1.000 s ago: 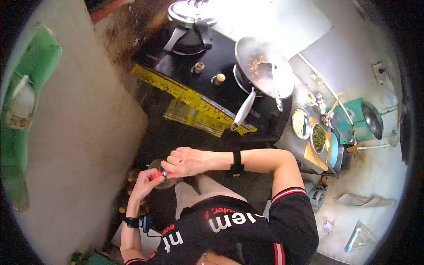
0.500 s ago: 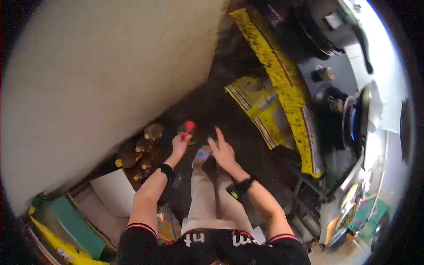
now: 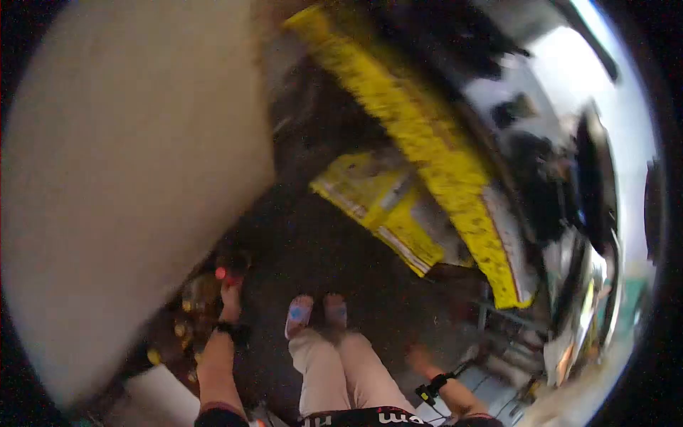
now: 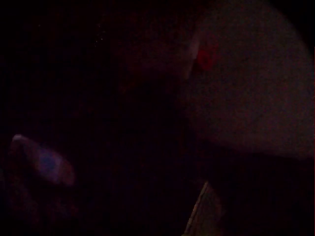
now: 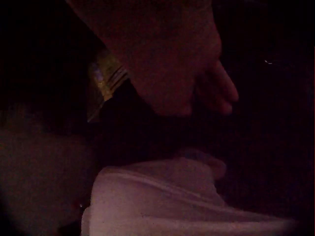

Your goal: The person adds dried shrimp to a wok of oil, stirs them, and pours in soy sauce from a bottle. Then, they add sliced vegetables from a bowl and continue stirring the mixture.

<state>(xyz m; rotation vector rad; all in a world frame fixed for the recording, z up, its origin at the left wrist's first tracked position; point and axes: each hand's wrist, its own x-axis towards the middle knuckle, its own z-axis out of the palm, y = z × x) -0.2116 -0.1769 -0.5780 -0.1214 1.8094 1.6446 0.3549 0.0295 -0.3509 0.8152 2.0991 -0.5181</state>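
Observation:
Low by the wall, my left hand grips a see-through jug with a red cap. The head view is blurred there, and the jug's body is dim against the dark floor. In the very dark left wrist view only a red patch of the cap stands out. My right hand hangs at my right side, away from the jug. The right wrist view shows this hand holding nothing, its fingers loosely bent beside the trouser leg.
Several yellow-capped bottles stand along the wall at left, near a white box. A yellow stained strip edges the stove counter on the right. My sandalled feet are on the dark floor.
Both hands were together at the red cap, then parted. My left hand carried the jug down and left towards the bottles; the right dropped to my right side. The head view tilted down.

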